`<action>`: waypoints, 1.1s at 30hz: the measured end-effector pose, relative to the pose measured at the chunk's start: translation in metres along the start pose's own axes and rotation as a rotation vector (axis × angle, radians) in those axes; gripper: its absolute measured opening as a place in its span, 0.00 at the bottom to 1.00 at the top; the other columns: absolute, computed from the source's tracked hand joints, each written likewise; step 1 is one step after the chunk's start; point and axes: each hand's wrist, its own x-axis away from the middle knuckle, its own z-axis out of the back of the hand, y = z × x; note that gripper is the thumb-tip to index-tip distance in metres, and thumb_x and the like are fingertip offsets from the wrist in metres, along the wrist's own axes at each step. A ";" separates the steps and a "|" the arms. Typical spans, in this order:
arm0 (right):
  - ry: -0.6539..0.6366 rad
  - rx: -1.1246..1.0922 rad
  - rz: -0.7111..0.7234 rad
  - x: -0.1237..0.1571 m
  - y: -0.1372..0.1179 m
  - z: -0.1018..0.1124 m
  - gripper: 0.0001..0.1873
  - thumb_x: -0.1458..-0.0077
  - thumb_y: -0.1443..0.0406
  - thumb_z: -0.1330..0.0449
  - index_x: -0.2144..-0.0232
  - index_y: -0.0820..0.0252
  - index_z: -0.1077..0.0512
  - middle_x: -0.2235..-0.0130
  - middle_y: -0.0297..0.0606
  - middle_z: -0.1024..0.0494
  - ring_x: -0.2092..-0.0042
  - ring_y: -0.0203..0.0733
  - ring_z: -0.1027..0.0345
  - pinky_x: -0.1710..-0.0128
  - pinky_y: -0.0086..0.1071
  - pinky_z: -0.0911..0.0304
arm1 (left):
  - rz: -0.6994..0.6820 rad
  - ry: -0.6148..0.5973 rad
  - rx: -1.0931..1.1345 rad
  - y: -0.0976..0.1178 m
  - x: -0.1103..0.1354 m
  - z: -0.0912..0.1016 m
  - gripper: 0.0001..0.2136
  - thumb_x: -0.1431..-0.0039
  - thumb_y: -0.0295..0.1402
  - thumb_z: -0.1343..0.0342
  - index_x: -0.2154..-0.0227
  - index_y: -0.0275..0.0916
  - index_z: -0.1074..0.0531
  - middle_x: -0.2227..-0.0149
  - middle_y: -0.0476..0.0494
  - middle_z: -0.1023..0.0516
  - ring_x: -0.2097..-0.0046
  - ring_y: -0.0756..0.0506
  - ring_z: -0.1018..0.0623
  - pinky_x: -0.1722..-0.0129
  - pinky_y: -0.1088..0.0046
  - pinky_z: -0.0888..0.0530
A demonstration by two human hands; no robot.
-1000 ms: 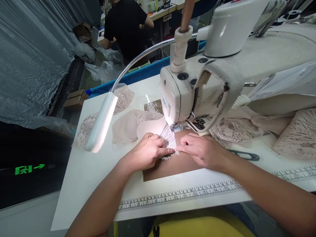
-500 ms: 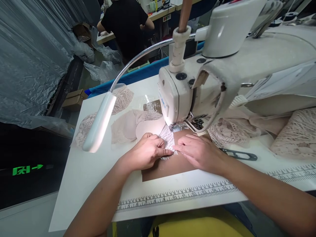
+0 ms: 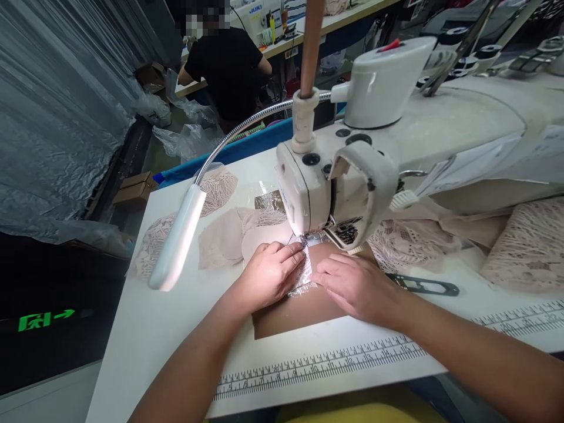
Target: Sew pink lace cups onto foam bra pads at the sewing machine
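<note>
A small pale lace piece [image 3: 304,271] lies beneath the needle area of a white sewing machine [image 3: 304,194], on a brown sheet [image 3: 286,317]. My left hand [image 3: 275,271] rests on the lace's left side, fingers stretched forward and pressing it down close to the presser foot. At the lace's right edge, my right hand [image 3: 352,285] has its fingers curled, with the fingertips closed at the fabric; the thumb is mostly hidden. A smooth pale cup-shaped piece [image 3: 255,239] adjoins the lace, left of the machine head.
More lace pieces [image 3: 154,244] lie to the left under a gooseneck lamp [image 3: 178,244]. Grey thread snips [image 3: 427,286] and bunched lace [image 3: 405,244] are on the right. A ruler strip [image 3: 326,367] runs along the front edge. Beyond the table sits a person in black [image 3: 224,64].
My left hand has shifted forward, its fingers now flat nearer the presser foot instead of pinching at the lace's near edge. My right hand stays beside the lace. The camera view has tilted slightly.
</note>
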 end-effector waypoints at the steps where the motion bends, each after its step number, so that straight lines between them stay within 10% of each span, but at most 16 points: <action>1: 0.005 0.001 0.001 0.000 0.000 0.000 0.14 0.45 0.74 0.50 0.66 0.63 0.25 0.70 0.40 0.28 0.66 0.40 0.39 0.64 0.33 0.44 | 0.000 -0.002 -0.014 0.000 0.000 0.000 0.17 0.34 0.35 0.59 0.47 0.37 0.33 0.44 0.39 0.30 0.58 0.43 0.29 0.60 0.63 0.32; 33: 0.108 0.337 -0.234 -0.016 0.000 -0.003 0.20 0.49 0.77 0.50 0.60 0.60 0.24 0.67 0.37 0.25 0.71 0.37 0.41 0.74 0.32 0.51 | 0.011 0.030 -0.028 -0.011 -0.006 -0.003 0.16 0.36 0.31 0.56 0.48 0.40 0.31 0.47 0.40 0.28 0.56 0.41 0.32 0.57 0.61 0.33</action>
